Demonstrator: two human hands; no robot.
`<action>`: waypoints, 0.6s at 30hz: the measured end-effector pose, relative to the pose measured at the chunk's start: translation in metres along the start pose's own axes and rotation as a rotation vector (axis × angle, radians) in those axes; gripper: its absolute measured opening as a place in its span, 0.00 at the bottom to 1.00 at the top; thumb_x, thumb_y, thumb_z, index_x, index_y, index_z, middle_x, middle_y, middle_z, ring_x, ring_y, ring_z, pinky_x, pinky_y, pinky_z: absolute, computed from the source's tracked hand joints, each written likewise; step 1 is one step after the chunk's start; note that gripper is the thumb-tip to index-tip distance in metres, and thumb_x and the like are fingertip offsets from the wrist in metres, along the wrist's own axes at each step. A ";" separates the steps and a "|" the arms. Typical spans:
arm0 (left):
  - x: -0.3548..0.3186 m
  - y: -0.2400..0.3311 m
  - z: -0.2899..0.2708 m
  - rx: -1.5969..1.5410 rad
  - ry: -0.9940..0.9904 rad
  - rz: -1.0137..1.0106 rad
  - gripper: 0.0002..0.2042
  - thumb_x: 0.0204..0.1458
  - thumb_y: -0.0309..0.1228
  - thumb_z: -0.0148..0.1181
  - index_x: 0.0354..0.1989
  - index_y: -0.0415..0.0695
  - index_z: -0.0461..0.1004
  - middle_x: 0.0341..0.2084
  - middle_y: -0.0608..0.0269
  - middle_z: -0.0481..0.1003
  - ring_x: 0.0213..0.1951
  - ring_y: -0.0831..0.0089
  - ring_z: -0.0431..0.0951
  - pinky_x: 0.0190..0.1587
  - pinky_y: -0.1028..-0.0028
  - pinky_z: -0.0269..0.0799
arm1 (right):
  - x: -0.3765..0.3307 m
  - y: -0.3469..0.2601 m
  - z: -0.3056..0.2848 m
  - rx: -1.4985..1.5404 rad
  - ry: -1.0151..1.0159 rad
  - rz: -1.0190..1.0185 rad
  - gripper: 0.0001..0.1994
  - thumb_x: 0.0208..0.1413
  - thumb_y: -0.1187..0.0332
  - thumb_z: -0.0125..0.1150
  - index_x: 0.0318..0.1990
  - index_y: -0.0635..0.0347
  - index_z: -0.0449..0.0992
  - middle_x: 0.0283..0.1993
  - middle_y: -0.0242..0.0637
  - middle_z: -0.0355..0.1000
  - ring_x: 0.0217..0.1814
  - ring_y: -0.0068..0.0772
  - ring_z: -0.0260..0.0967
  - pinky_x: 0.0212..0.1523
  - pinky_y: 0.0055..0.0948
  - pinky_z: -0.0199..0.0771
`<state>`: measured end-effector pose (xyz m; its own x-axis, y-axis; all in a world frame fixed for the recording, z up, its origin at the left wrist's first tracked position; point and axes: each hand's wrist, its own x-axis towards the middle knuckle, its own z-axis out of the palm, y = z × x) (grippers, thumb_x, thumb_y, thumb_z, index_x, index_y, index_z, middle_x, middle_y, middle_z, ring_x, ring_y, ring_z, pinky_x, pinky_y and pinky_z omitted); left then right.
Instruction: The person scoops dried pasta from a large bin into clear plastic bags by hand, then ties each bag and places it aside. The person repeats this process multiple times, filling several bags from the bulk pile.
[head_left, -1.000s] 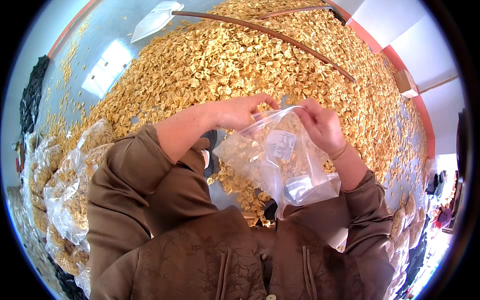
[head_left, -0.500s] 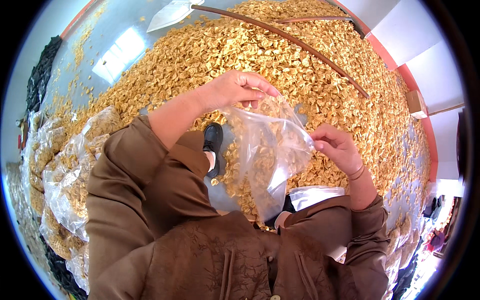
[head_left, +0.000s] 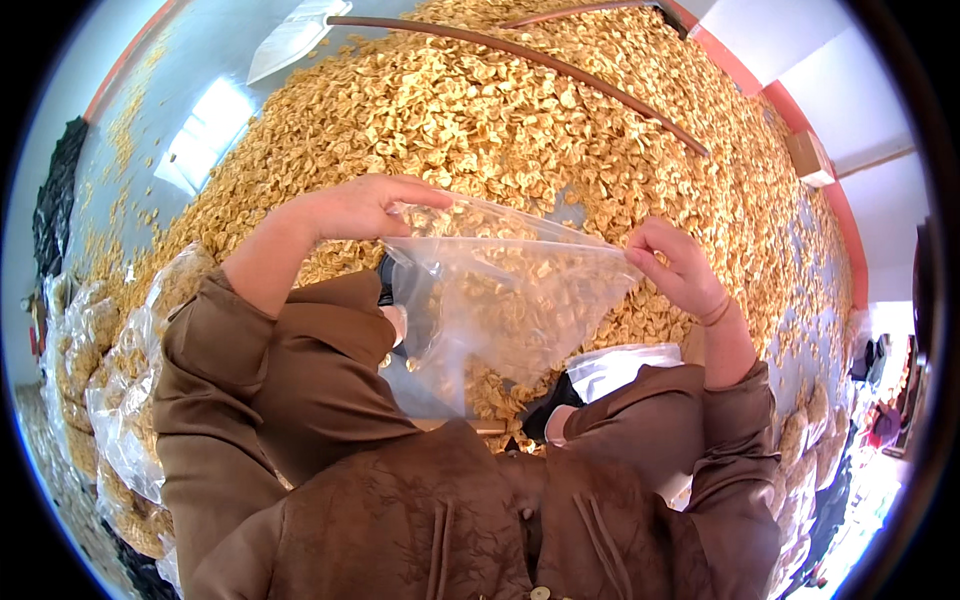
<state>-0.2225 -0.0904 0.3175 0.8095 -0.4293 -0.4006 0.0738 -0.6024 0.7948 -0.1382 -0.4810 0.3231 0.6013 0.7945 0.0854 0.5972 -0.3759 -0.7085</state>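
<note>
A clear plastic bag (head_left: 500, 310) hangs between my hands, its mouth pulled wide and its body draped down over my lap. My left hand (head_left: 365, 208) grips the left end of the rim, index finger stretched along the edge and thumb below. At the other end, my right hand (head_left: 678, 270) pinches the rim between thumb and curled fingers. Through the film show the golden, curled dried slices (head_left: 470, 110) heaped on the floor beyond and under the bag. I see no filling in the bag.
Filled clear bags (head_left: 125, 390) of slices stand at my left. More filled bags (head_left: 800, 450) are at the lower right. White folded plastic (head_left: 620, 368) lies by my right knee. A long brown pole (head_left: 560, 68) rests across the heap; a cardboard box (head_left: 808, 158) sits by the right wall.
My left hand has moved left and down, away from my right hand. The bag's mouth is now stretched wide between them. My view has shifted slightly.
</note>
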 end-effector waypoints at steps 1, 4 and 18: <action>0.001 0.001 0.000 -0.030 0.013 -0.004 0.27 0.48 0.17 0.54 0.59 0.52 0.68 0.61 0.62 0.64 0.59 0.65 0.67 0.59 0.69 0.64 | -0.002 0.003 -0.003 0.001 -0.018 0.026 0.05 0.55 0.73 0.57 0.31 0.65 0.70 0.27 0.36 0.65 0.30 0.32 0.64 0.33 0.28 0.64; 0.010 -0.011 0.000 -0.025 -0.016 0.012 0.27 0.48 0.19 0.56 0.60 0.50 0.67 0.61 0.61 0.64 0.59 0.66 0.66 0.61 0.69 0.62 | -0.007 0.014 -0.010 -0.043 -0.003 0.070 0.04 0.54 0.72 0.58 0.34 0.64 0.72 0.29 0.35 0.68 0.33 0.30 0.66 0.36 0.28 0.67; 0.018 -0.198 0.000 -0.776 0.602 -0.260 0.27 0.60 0.39 0.50 0.67 0.51 0.53 0.63 0.60 0.57 0.60 0.64 0.63 0.56 0.63 0.68 | 0.062 0.058 0.146 0.049 -0.561 0.315 0.13 0.60 0.59 0.53 0.45 0.56 0.75 0.29 0.38 0.76 0.32 0.37 0.73 0.37 0.32 0.71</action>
<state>-0.2227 0.0216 0.1530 0.8575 0.1924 -0.4771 0.4736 0.0667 0.8782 -0.1435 -0.3837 0.1850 0.3672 0.7832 -0.5018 0.4045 -0.6203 -0.6720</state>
